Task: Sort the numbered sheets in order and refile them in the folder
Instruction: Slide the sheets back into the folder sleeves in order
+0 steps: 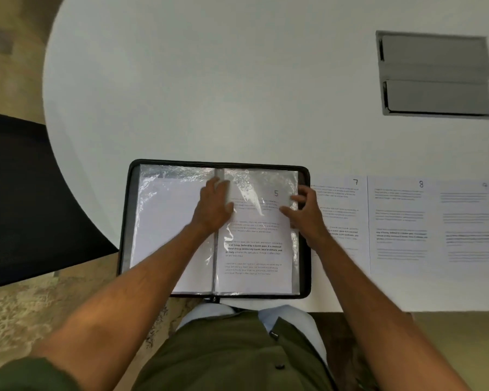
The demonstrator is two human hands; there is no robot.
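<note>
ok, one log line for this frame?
stage: refiling | black zip folder open | sheet 5 in right clear sleeve | left hand flat on spine | right hand at sleeve edge | sheets 7, 8 loose

The head camera is looking steeply down from close above the bench (237,80); the near edge is sitting lowest in frame.

An office: white meeting table (237,94) with grey cable hatch (435,74), black chair (26,198).

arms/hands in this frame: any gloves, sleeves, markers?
Both hands are bare: left hand, right hand, no gloves, no rings or watch visible. Forearms are uncovered down to the frame's lower corners. An olive-green sleeve shows at the left arm's upper end. No cables or markers in view.
</note>
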